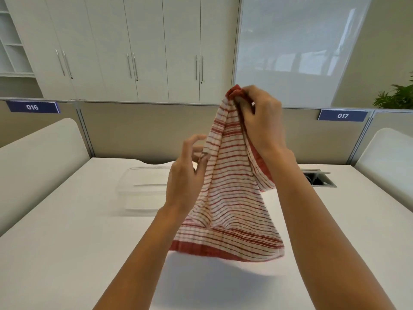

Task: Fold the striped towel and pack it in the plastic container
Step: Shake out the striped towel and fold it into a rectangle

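Right hand: my right hand (260, 117) was up high, fingers pinched closed on a bunched red corner of the striped towel (228, 193).
Left hand: my left hand (187, 175) sat lower, at the towel's left edge. Fingers were loosely curled and touching the cloth, but honestly I couldn't tell if they'd really gripped it.
Towel: it hung in the air above the middle of the desk (67, 242), not folded at all, red-bordered bottom hem flaring out and clear of the surface, shadow underneath.
Container: the clear plastic container (143, 189) sat on the desk toward the far edge, left of the towel and partly hidden behind my left hand. Looked like nothing was in it.
Other stuff: a cable hatch (317, 177) at the far right of the desk, apart from everything.
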`<move>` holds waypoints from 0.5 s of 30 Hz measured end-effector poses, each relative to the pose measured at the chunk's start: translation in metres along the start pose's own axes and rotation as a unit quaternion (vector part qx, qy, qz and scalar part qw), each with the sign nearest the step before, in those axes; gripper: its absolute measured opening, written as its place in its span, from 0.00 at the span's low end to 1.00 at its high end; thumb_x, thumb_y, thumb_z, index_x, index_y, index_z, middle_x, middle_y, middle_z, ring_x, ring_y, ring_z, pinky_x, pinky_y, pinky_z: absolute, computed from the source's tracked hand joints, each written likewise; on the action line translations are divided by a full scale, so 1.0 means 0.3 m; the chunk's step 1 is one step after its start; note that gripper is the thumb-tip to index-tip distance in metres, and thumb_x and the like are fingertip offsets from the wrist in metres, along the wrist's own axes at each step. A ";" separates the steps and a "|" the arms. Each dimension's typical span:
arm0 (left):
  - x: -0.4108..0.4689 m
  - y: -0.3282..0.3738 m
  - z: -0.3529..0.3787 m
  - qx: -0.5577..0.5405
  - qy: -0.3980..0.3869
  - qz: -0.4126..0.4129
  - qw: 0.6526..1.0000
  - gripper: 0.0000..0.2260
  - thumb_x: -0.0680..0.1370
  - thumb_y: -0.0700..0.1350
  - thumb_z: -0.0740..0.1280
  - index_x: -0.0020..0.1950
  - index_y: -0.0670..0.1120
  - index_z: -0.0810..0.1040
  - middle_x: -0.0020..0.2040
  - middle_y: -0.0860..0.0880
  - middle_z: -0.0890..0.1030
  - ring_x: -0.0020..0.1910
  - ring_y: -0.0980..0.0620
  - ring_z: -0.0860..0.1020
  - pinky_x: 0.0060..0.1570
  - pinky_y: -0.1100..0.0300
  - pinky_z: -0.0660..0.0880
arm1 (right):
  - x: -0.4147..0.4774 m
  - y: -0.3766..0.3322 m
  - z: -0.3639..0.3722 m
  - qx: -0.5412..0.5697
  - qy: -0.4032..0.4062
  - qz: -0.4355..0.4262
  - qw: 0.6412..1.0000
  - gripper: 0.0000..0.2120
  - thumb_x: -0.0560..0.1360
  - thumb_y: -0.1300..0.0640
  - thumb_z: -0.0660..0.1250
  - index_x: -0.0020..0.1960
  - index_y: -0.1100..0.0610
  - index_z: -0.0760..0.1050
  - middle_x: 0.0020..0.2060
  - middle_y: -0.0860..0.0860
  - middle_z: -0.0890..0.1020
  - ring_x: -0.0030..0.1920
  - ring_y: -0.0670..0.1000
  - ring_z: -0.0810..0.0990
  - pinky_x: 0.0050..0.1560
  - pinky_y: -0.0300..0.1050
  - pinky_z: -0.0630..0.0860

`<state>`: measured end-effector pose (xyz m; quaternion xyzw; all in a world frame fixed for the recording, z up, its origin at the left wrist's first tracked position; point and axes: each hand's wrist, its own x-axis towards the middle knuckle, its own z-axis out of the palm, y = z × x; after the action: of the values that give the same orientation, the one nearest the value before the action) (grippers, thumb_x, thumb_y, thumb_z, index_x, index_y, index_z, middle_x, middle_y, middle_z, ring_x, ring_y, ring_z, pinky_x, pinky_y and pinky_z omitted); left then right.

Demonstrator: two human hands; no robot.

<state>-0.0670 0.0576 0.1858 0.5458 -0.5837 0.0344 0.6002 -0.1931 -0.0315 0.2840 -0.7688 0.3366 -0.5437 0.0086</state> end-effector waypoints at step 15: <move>-0.239 0.027 0.158 0.010 -0.068 -0.054 0.996 0.20 0.75 0.61 0.59 0.53 0.48 0.80 0.54 0.55 0.77 0.50 0.58 0.76 0.46 0.61 0.80 | 0.125 -0.076 -0.041 -0.059 0.045 -0.020 0.997 0.12 0.80 0.55 0.58 0.57 0.58 0.76 0.50 0.53 0.82 0.48 0.50 0.79 0.46 0.36 0.71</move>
<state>-0.1266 0.0707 0.1247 0.5833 -0.5927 -0.0296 0.5546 -0.1848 -0.0293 0.3289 -0.7490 0.3526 -0.5575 -0.0625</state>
